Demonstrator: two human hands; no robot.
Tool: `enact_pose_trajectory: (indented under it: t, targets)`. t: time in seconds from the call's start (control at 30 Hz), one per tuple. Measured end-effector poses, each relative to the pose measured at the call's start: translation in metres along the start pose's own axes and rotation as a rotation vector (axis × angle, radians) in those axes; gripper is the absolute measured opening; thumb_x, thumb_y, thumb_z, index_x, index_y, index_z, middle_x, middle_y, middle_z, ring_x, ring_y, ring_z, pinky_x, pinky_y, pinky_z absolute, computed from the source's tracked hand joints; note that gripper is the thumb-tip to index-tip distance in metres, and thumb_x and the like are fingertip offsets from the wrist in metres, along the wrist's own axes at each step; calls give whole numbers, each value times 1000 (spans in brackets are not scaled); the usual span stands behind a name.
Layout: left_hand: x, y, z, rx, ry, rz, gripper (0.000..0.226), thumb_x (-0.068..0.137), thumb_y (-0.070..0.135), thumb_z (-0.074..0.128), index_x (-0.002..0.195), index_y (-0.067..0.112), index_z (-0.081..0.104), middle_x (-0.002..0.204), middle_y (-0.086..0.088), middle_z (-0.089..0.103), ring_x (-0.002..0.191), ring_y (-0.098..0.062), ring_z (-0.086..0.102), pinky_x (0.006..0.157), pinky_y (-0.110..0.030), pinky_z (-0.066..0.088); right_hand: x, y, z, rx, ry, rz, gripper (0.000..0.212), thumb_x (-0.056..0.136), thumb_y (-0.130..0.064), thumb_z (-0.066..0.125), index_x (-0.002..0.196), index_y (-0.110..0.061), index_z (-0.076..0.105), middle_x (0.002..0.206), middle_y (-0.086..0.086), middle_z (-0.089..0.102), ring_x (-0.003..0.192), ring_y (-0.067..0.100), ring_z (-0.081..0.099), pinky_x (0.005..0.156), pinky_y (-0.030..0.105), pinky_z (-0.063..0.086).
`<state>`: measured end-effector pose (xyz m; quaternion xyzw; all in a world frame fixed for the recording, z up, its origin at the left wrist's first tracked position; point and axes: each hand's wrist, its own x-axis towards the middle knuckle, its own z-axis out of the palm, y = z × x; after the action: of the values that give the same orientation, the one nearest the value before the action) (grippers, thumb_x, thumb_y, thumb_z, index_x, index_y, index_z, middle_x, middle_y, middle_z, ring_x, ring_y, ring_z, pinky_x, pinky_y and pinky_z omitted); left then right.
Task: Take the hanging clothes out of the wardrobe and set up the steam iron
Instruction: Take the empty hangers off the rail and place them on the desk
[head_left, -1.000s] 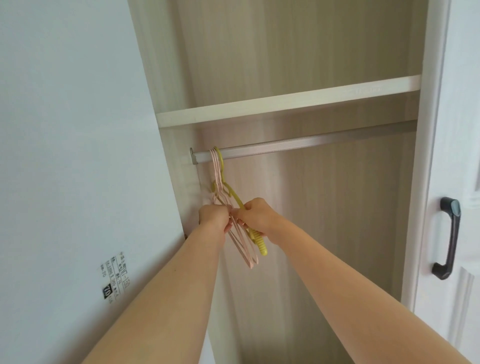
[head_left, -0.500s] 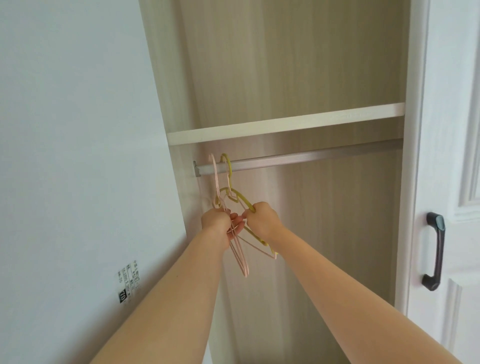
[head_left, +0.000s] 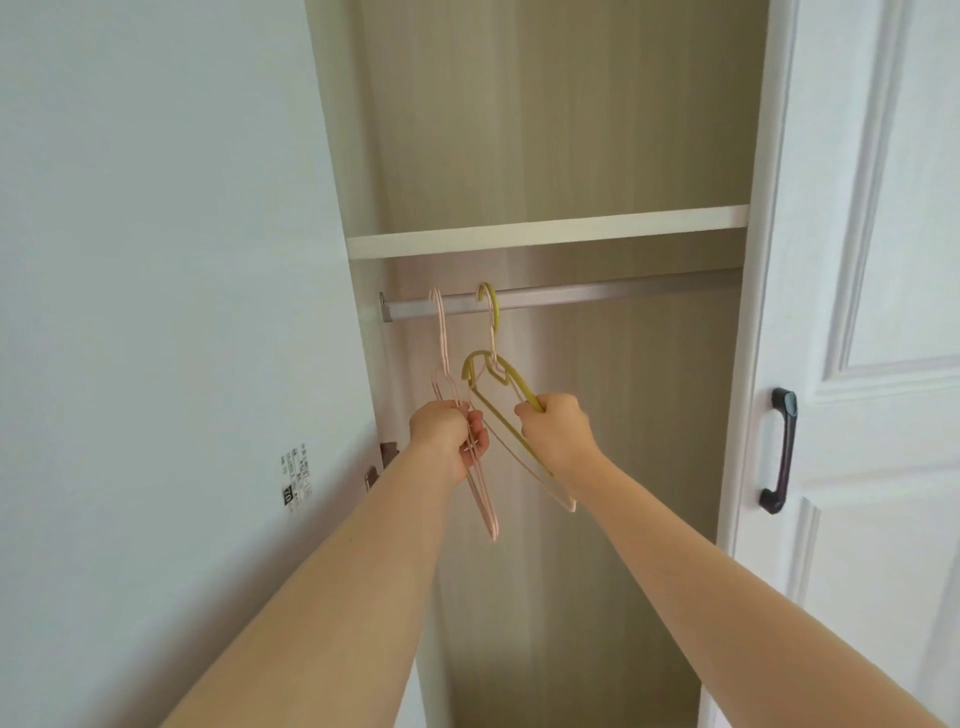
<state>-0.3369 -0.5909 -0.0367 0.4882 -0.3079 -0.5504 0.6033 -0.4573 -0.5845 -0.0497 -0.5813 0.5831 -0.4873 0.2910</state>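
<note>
Inside the open wardrobe a metal rail (head_left: 597, 296) runs under a white shelf (head_left: 545, 236). Bare hangers hook over its left end, with no clothes on them. My left hand (head_left: 449, 439) is closed around the thin pink hangers (head_left: 442, 358), which hang close to the left wall. My right hand (head_left: 556, 428) grips the shoulder of a yellow-green hanger (head_left: 493, 374), with a pink hanger alongside it; their hooks sit a little further right on the rail. No steam iron is in view.
The white wardrobe door (head_left: 872, 364) stands open on the right, with a dark handle (head_left: 782, 452). A pale wall (head_left: 156, 312) with a small label (head_left: 296, 480) fills the left. A metal hinge (head_left: 382, 462) sits on the wardrobe's left side.
My right hand has pulled the yellow-green hanger to the right along the rail, away from the pink ones in my left hand. The view has tilted upward a little.
</note>
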Motion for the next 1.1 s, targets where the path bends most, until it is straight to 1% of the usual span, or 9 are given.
enact_pose_trajectory:
  t: [0.1, 0.23, 0.33, 0.4, 0.67, 0.77, 0.93, 1.03, 1.1]
  targets:
    - [-23, -20, -6, -63, -26, -57, 22, 98, -1, 37, 85, 6, 54, 66, -7, 51, 49, -12, 42, 44, -20, 43, -34, 13, -8, 1, 26, 38, 21, 93, -15, 46, 77, -3, 54, 64, 4, 42, 53, 18, 35, 50, 25, 31]
    - [-61, -65, -21, -104, -49, -104, 16, 97, -2, 40, 95, 5, 55, 70, -9, 53, 51, -13, 42, 49, -23, 43, -84, 34, -15, 41, 65, 120, 32, 93, -16, 46, 106, 11, 57, 71, 8, 43, 63, 20, 38, 53, 28, 35]
    - [-92, -100, -39, -86, -39, -123, 17, 97, -1, 40, 101, 4, 55, 75, -10, 55, 52, -13, 43, 50, -24, 43, -125, 52, -16, 31, 82, 175, 33, 94, -17, 46, 109, 10, 58, 73, 8, 46, 67, 22, 43, 68, 46, 54]
    - [-111, -118, -52, -76, -30, -132, 19, 98, 0, 38, 103, 4, 55, 76, -9, 54, 51, -12, 43, 47, -23, 42, -153, 63, -16, 23, 94, 210, 30, 95, -19, 48, 104, 6, 61, 72, 8, 50, 67, 21, 47, 78, 51, 54]
    - [-217, -170, -103, -58, -94, -209, 15, 100, 8, 42, 102, 8, 57, 74, -6, 54, 54, -11, 44, 52, -22, 40, -282, 91, -12, 9, 140, 255, 27, 94, -22, 49, 77, -4, 58, 63, 5, 48, 61, 19, 46, 69, 44, 55]
    - [-256, -188, -128, -95, -124, -245, 15, 99, 5, 44, 102, 6, 58, 71, -6, 55, 52, -11, 46, 50, -23, 41, -337, 93, -10, 29, 153, 273, 28, 94, -20, 49, 84, 4, 61, 63, 5, 48, 60, 19, 45, 60, 36, 46]
    - [-321, -210, -178, -61, -193, -313, 13, 98, 4, 47, 102, 3, 59, 72, -8, 57, 54, -14, 49, 50, -25, 45, -437, 94, -8, 50, 179, 327, 23, 94, -15, 48, 84, -2, 65, 57, 1, 49, 49, 11, 41, 46, 21, 33]
    - [-360, -222, -211, -23, -235, -362, 13, 98, 5, 49, 103, 3, 60, 75, -8, 59, 59, -14, 53, 53, -26, 50, -492, 95, 1, 48, 199, 363, 22, 95, -13, 47, 84, -5, 65, 57, 2, 49, 49, 12, 40, 44, 23, 31]
    - [-383, -228, -232, -24, -252, -405, 13, 97, 4, 49, 105, 1, 59, 77, -9, 60, 62, -15, 55, 56, -26, 53, -527, 96, 9, 18, 217, 387, 25, 95, -13, 47, 86, 3, 63, 58, 4, 49, 50, 14, 41, 46, 26, 33]
